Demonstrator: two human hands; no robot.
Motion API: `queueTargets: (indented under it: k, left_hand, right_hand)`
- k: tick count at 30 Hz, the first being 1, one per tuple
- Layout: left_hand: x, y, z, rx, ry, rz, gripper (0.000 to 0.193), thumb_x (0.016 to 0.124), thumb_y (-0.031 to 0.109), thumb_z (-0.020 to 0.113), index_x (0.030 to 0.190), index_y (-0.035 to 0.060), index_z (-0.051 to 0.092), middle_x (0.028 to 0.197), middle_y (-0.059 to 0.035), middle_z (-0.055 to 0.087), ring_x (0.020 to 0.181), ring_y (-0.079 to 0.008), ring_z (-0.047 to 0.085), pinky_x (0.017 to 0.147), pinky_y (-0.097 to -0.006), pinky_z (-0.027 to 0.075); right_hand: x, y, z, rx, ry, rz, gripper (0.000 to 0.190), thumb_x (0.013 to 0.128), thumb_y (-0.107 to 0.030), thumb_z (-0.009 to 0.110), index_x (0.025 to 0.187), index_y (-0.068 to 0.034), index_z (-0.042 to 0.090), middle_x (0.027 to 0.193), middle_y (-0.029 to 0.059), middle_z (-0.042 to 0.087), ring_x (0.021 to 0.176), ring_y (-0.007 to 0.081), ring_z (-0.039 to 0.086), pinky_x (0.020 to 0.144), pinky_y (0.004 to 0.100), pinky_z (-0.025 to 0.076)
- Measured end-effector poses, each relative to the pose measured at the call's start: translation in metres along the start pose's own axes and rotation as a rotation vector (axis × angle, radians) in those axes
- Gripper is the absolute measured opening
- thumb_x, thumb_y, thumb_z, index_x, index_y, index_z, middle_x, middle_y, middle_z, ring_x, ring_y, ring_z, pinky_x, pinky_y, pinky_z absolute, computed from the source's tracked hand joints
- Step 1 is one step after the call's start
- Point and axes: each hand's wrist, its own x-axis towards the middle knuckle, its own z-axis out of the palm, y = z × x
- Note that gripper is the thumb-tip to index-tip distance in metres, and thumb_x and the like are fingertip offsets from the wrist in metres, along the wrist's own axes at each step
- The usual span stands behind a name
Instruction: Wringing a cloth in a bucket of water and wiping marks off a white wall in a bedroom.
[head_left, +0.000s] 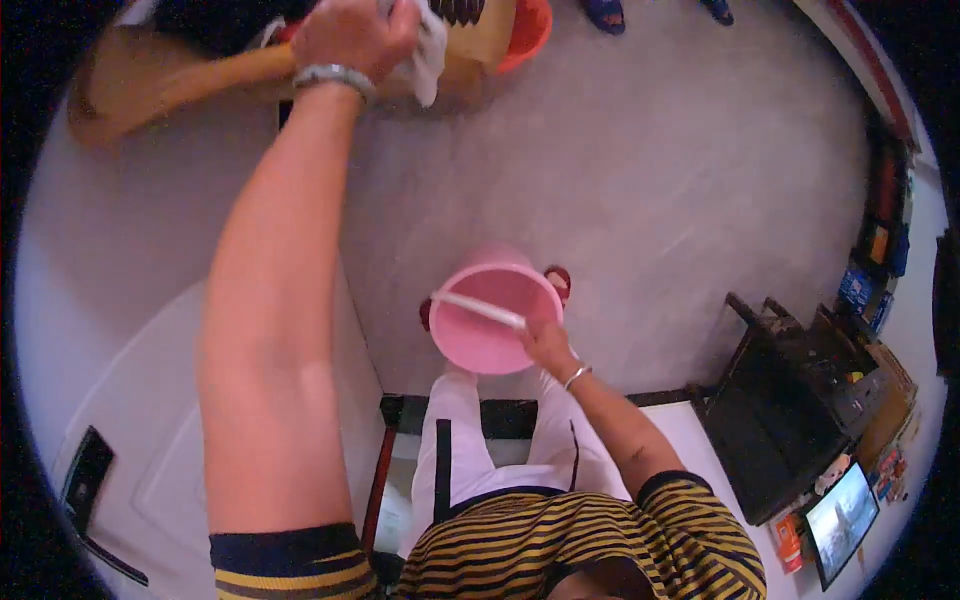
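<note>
My left arm stretches far forward to the top of the picture. There my left hand (356, 37) is closed on a white cloth (430, 64), part of which hangs down. The hand is over a piece of brown wooden furniture (225, 71), and its fingertips are partly cut off by the picture's edge. In front of my legs hangs or stands a pink plastic bucket (495, 274); I cannot tell whether it touches the floor. My right hand (547, 346) grips its white handle (480, 307) near the rim. The bucket's mouth faces me, and no contents can be made out.
A red plastic basin (531, 34) is beside the wooden furniture. Dark sandals (606, 15) show at the top edge. On the left is a white door (150, 420) with a black handle (88, 469). Black furniture (780, 420) and a lit screen (842, 525) are at right.
</note>
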Motion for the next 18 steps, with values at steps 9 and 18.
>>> queueTargets:
  k: [9, 18]
  left_hand:
    - [-0.233, 0.058, -0.020, -0.891, -0.032, -0.427, 0.021, 0.078, 0.020, 0.060, 0.078, -0.0011, 0.060, 0.065, -0.0159, 0.060, 0.056, -0.0291, 0.056, 0.054, -0.0381, 0.043]
    - [-0.568, 0.104, 0.083, -1.306, -0.525, -1.465, 0.035, 0.085, 0.021, 0.054, 0.111, -0.0024, 0.055, 0.103, -0.0141, 0.060, 0.099, -0.0212, 0.055, 0.086, -0.0343, 0.042]
  right_hand:
    - [0.031, -0.049, -0.040, 0.478, 0.081, -0.017, 0.048, 0.088, -0.026, 0.057, 0.128, -0.002, 0.045, 0.125, 0.0178, 0.050, 0.105, 0.0286, 0.057, 0.088, 0.0385, 0.049]
    - [0.020, 0.058, 0.082, 0.483, -0.081, 0.216, 0.025, 0.085, -0.007, 0.057, 0.109, -0.003, 0.062, 0.102, 0.0038, 0.063, 0.091, 0.0155, 0.058, 0.080, 0.0267, 0.047]
